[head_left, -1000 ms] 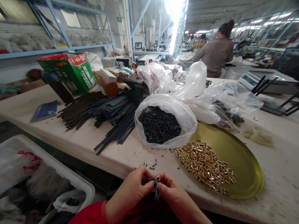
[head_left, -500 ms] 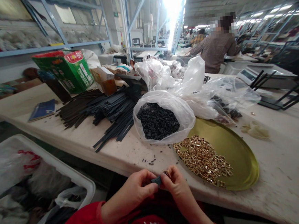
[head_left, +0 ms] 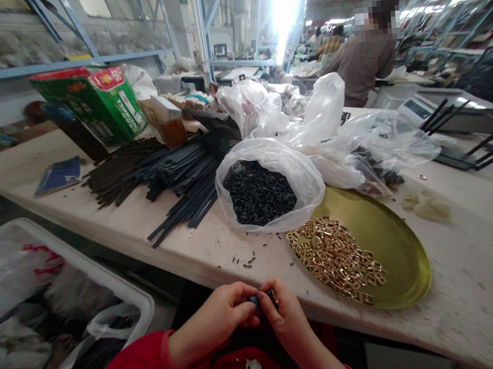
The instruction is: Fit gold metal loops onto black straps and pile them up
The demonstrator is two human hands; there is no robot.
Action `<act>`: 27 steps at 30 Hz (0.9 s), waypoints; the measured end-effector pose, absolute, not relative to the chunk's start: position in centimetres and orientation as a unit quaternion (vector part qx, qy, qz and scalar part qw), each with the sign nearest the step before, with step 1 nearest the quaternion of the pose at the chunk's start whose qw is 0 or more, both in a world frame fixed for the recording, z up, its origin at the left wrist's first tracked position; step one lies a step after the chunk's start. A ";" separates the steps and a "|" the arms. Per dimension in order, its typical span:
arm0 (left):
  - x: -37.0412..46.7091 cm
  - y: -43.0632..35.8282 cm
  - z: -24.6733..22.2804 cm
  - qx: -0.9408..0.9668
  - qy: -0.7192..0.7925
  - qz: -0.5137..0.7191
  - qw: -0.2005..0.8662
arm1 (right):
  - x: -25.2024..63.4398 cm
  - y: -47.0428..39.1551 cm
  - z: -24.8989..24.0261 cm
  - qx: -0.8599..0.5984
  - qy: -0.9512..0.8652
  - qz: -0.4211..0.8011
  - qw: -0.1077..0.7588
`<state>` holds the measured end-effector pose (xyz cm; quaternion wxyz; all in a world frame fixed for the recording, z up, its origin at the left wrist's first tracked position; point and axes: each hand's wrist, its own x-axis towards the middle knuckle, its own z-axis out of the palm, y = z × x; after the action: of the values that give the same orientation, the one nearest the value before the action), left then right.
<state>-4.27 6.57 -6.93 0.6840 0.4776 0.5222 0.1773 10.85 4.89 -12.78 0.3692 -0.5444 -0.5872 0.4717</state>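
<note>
My left hand (head_left: 223, 316) pinches a small dark strip (head_left: 254, 301) at the table's near edge. Against it, my right hand (head_left: 284, 312) is closed on a small gold buckle (head_left: 275, 299), mostly hidden by the fingers, and also touches the strip. Beyond my hands, a white plastic bag (head_left: 310, 185) stands open, full of small black pieces (head_left: 260, 195). Many gold buckles (head_left: 337, 257) lie on the left part of a round gold tray (head_left: 401, 252). Long dark strips (head_left: 177, 173) are piled left of the bag.
A green box (head_left: 95, 108) and a blue booklet (head_left: 60, 175) are at the back left. Clear plastic bags (head_left: 380, 145) and a scale (head_left: 420, 108) stand behind the tray. A white bin (head_left: 109, 280) is at lower left. A person (head_left: 360, 56) works far back.
My right fingers have shifted over the strip, so less of it shows. The view has tilted slightly, and the table items appear a little higher.
</note>
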 end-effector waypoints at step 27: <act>-5.0 5.3 -7.0 0.574 0.490 0.139 0.641 | 9.3 2.5 -13.9 -0.478 -0.385 0.665 0.426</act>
<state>-4.96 5.30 -7.04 0.6410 0.5741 0.4900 0.1394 9.25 2.54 -13.90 0.4256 -0.4778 -0.3847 0.6653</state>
